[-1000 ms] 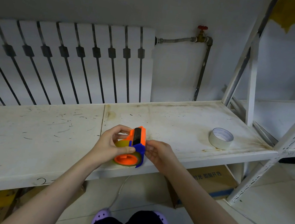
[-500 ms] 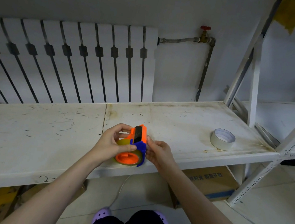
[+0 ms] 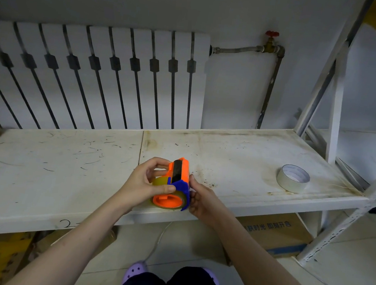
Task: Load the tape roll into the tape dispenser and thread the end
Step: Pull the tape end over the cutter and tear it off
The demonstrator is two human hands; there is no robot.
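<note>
An orange and blue tape dispenser (image 3: 178,172) is held just above the front edge of the white shelf (image 3: 60,174). A yellowish tape roll (image 3: 162,183) sits on its orange hub (image 3: 167,200). My left hand (image 3: 146,182) grips the roll side, thumb across the roll and fingers over the top. My right hand (image 3: 199,198) holds the blue side plate from the right. The tape's loose end cannot be made out.
A second, white tape roll (image 3: 292,177) lies flat on the shelf at the right. A radiator (image 3: 90,78) and a pipe with a red valve (image 3: 271,34) stand behind. A cardboard box (image 3: 275,231) sits under the shelf; the rack's white uprights (image 3: 336,101) stand at the right.
Both hands and the dispenser stay at almost the same spot. The left thumb has slid across the roll toward the blue plate.
</note>
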